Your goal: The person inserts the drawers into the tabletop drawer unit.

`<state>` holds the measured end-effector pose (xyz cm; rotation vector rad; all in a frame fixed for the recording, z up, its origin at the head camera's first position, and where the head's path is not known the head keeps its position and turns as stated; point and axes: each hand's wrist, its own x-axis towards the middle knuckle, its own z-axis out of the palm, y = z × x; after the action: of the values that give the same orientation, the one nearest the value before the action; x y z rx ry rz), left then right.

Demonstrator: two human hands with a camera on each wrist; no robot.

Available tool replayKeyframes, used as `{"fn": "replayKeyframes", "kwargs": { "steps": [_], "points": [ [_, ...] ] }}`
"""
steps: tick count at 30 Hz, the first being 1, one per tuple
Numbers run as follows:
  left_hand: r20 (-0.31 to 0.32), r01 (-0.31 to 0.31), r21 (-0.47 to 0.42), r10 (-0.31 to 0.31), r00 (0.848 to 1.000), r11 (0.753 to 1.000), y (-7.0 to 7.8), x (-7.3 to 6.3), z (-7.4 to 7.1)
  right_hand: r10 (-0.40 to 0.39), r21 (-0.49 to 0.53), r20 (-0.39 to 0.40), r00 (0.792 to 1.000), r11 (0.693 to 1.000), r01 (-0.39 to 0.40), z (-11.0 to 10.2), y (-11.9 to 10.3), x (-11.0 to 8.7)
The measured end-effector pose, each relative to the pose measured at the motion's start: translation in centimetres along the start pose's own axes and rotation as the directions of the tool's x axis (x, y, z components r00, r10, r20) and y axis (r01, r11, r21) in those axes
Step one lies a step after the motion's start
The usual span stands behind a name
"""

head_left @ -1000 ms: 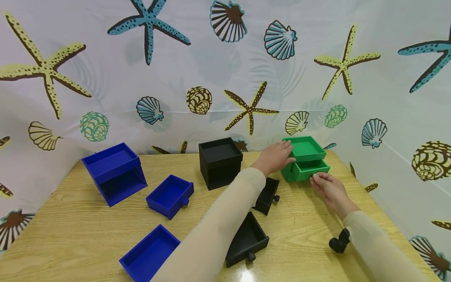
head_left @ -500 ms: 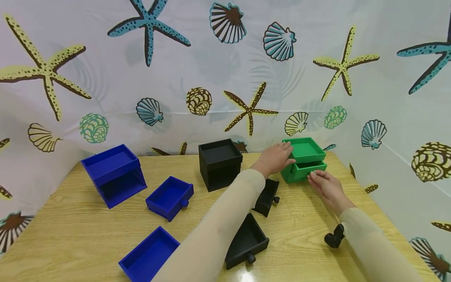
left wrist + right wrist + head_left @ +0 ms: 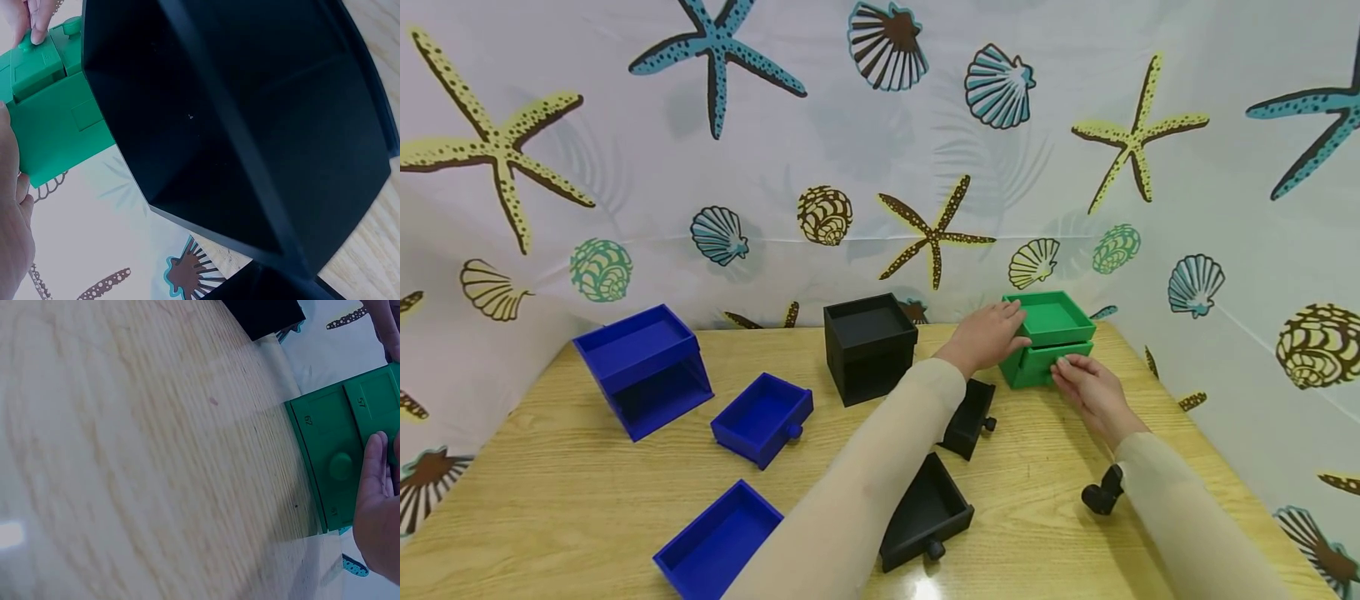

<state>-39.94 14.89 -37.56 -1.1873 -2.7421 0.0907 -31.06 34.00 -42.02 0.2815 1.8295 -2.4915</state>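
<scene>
At the back right stands a small green cabinet [image 3: 1047, 317] with a tray-like top and two drawers. My left hand [image 3: 987, 337] rests against its left side and upper edge, fingers fairly straight. With thumb and fingers my right hand [image 3: 1092, 392] pinches the knob of the upper green drawer [image 3: 1037, 365], whose front stands slightly out from the cabinet. Below it, the lower green drawer [image 3: 325, 444] with a round knob [image 3: 340, 467] sits in the cabinet in the right wrist view. The pinched knob [image 3: 25, 45] shows partly between fingers in the left wrist view.
A black cabinet [image 3: 868, 325] without drawers stands left of the green one. Two black drawers [image 3: 925, 508] lie before it, partly behind my left sleeve. Further left are a tilted blue cabinet [image 3: 640, 342], a blue drawer [image 3: 760, 417] and another blue tray-like drawer [image 3: 718, 537].
My right hand has pushed the upper green drawer back into the cabinet, so its inside no longer shows. My left hand has stayed in place.
</scene>
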Motion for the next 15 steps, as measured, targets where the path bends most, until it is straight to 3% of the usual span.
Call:
{"fn": "replayKeyframes", "kwargs": {
  "steps": [15],
  "points": [
    [0.027, 0.016, 0.013, -0.017, 1.000, 1.000, 0.2, 0.1, -0.2, 0.019, -0.010, -0.044, 0.999, 1.000, -0.020, 1.2, -0.7, 0.0]
  ]
}}
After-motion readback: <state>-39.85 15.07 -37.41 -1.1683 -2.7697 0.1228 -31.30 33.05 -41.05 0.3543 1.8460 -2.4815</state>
